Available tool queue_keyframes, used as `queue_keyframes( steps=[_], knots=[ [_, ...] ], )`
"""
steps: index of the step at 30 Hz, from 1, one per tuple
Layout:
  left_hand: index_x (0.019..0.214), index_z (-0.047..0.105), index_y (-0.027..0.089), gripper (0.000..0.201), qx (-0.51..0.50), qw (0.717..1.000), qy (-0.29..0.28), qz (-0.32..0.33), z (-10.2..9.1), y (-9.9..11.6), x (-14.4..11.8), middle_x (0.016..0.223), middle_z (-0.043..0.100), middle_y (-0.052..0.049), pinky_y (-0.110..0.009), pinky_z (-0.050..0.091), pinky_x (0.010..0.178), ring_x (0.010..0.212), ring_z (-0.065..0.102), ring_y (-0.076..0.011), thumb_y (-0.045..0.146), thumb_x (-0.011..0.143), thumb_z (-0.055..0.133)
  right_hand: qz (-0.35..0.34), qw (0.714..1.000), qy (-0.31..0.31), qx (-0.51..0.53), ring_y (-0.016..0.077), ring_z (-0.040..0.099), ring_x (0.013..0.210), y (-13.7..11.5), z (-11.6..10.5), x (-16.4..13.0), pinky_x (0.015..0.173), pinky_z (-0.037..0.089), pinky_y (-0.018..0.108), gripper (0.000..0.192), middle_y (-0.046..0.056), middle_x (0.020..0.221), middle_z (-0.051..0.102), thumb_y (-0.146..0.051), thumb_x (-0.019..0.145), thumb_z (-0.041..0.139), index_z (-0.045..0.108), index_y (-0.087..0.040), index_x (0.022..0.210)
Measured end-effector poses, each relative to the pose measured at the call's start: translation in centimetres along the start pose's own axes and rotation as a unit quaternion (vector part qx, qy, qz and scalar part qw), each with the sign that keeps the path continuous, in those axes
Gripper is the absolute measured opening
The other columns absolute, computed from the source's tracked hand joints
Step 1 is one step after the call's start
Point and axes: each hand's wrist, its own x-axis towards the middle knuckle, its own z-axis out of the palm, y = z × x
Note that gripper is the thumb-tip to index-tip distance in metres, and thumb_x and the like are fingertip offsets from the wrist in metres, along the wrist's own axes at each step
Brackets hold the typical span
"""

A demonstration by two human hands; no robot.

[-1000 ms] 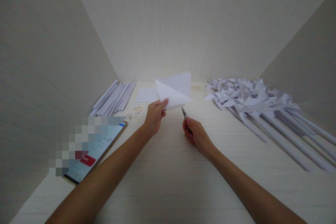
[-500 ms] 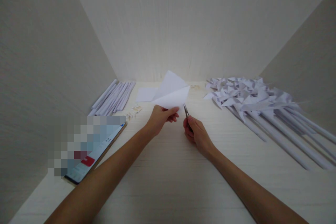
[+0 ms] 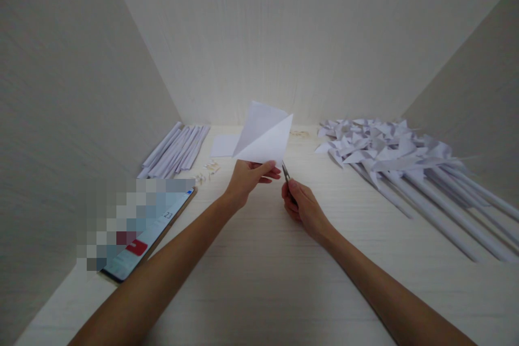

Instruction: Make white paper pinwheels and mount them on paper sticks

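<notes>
Between the fingers (image 3: 270, 168) of the left hand (image 3: 245, 181) and the right hand (image 3: 302, 206) a narrow gap of bare bench (image 3: 259, 259) shows, and the bench nearer than both hands lies open. Left of the fingers, rolled paper sticks (image 3: 176, 151), small scraps (image 3: 206, 170) and a phone (image 3: 148, 238) block the way. Right of them, a heap of paper pinwheels (image 3: 389, 151) fills that side. Beyond stands the back wall (image 3: 284, 54).

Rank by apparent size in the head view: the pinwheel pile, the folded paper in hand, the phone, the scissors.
1. pinwheel pile, by far the widest.
2. phone and folded paper: look alike, and the phone lies nearer the camera, so unranked.
3. scissors, only the blades showing from the right hand.
</notes>
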Motion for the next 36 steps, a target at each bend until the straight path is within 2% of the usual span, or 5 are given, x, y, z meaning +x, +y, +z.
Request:
queue_keyframes(
  steps=[6, 16, 27, 36],
  knots=[
    [0.069, 0.066, 0.01, 0.016, -0.017, 1.0, -0.01, 0.001, 0.43, -0.17, -0.21, 0.068, 0.069, -0.007, -0.022, 0.046, 0.052, 0.064, 0.064, -0.0157, 0.024, 0.06, 0.067, -0.011, 1.0, -0.003, -0.008, 0.003, 0.019, 0.03, 0.13, 0.04, 0.1, 0.031, 0.011, 0.018, 0.035, -0.011, 0.038, 0.026, -0.051, 0.076, 0.042, 0.041, -0.019, 0.06],
    [0.065, 0.066, 0.009, 0.014, -0.047, 0.999, -0.011, 0.002, 0.38, -0.27, -0.12, 0.065, 0.068, -0.007, -0.023, 0.05, 0.055, 0.06, 0.064, -0.0149, 0.02, 0.057, 0.068, -0.009, 1.0, 0.0, -0.016, 0.0033, 0.018, 0.03, -0.09, 0.16, 0.03, 0.031, 0.012, 0.018, 0.036, -0.011, 0.038, 0.026, -0.053, 0.075, 0.043, 0.04, -0.02, 0.06],
    [0.063, 0.066, 0.009, 0.013, -0.038, 0.999, -0.011, 0.006, 0.38, -0.45, -0.08, 0.065, 0.068, -0.007, -0.025, 0.05, 0.058, 0.06, 0.064, -0.0146, 0.022, 0.059, 0.067, -0.012, 1.0, -0.007, -0.006, 0.0031, 0.018, 0.03, 0.14, 0.08, 0.1, 0.031, 0.011, 0.018, 0.038, -0.011, 0.037, 0.025, -0.054, 0.073, 0.044, 0.04, -0.02, 0.06],
    [0.063, 0.066, 0.009, 0.012, -0.024, 1.0, -0.003, 0.009, 0.48, -0.1, -0.21, 0.063, 0.068, -0.007, -0.022, 0.049, 0.054, 0.059, 0.064, -0.0144, 0.02, 0.059, 0.067, -0.019, 1.0, -0.001, -0.021, 0.0035, 0.02, 0.031, 0.09, 0.14, 0.05, 0.031, 0.012, 0.018, 0.039, -0.011, 0.038, 0.026, -0.055, 0.074, 0.043, 0.04, -0.019, 0.059]
  ],
)
